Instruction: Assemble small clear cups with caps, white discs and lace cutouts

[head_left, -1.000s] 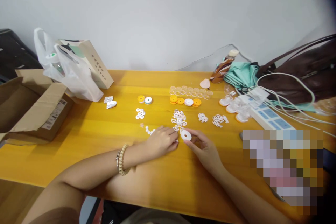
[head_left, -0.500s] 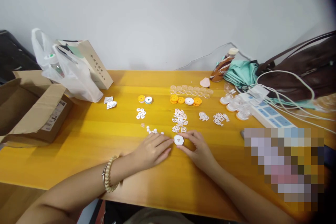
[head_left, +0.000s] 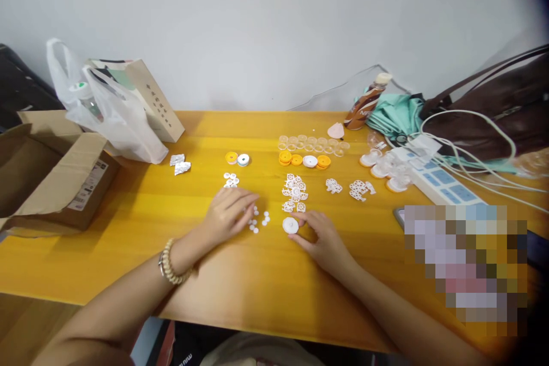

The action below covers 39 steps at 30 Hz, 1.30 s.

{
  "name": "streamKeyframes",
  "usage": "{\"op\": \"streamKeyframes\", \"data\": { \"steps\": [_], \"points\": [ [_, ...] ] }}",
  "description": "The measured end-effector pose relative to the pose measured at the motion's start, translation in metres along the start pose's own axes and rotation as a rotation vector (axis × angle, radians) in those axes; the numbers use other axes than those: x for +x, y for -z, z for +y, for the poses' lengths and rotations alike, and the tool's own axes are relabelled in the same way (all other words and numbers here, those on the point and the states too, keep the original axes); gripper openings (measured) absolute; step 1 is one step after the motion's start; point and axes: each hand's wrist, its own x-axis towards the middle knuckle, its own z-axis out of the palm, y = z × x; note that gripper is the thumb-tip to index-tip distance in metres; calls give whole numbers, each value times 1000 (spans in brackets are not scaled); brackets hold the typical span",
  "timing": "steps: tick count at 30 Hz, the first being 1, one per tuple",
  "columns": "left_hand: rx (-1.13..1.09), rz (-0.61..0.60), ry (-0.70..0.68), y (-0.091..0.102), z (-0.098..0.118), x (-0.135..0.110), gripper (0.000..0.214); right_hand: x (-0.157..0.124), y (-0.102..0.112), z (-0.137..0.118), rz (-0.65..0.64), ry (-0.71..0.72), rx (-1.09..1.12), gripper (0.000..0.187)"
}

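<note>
My right hand [head_left: 321, 240] pinches a round white plastic disc [head_left: 290, 225] by its edges, thumb below and index finger above. A small raised spot shows in the disc's middle. To the left, my left hand [head_left: 229, 214] hovers low over the table, fingers stretched out to the right and nothing visible in them. Close by its fingertips lie several small white round pieces [head_left: 266, 218]. Just beyond that hand sits a cluster of white button-like discs [head_left: 230, 179], partly covered by it. White openwork wheel-like parts [head_left: 294, 191] are piled beyond the held disc.
Behind are orange and white round shells [head_left: 297, 160] and clear cups [head_left: 312, 144]. Foil pieces [head_left: 180, 164] and a cardboard box [head_left: 81, 183] stand left. On the right are capped clear-and-orange pieces [head_left: 384, 170], a power strip [head_left: 448, 183] and a bottle [head_left: 366, 104].
My left hand has left the disc and moved left and away from me, uncovering small white pieces. The disc stays in my right hand, its visible face now looking different.
</note>
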Motion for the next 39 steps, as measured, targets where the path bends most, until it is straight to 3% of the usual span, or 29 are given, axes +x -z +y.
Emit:
{"op": "streamKeyframes", "data": {
  "steps": [4,6,11,15,29,36,39],
  "points": [
    [-59,51,174,13,-35,9,20,2,0,-2,-7,5,-22,23],
    [-173,-50,257,21,-48,13,20,5,0,-2,-24,17,-20,24],
    [-494,-464,333,37,-63,16,20,18,-5,-3,-59,84,2,23],
    [-490,-547,266,40,-60,17,18,22,-8,-2,-35,85,10,23],
    [-340,-628,194,31,-56,15,17,16,-8,-2,-10,90,-5,23],
    [-379,-565,222,34,-55,15,16,16,-8,0,-27,72,18,27],
    [-453,-473,266,35,-49,17,14,15,-6,-2,28,34,100,27]
  ]
}}
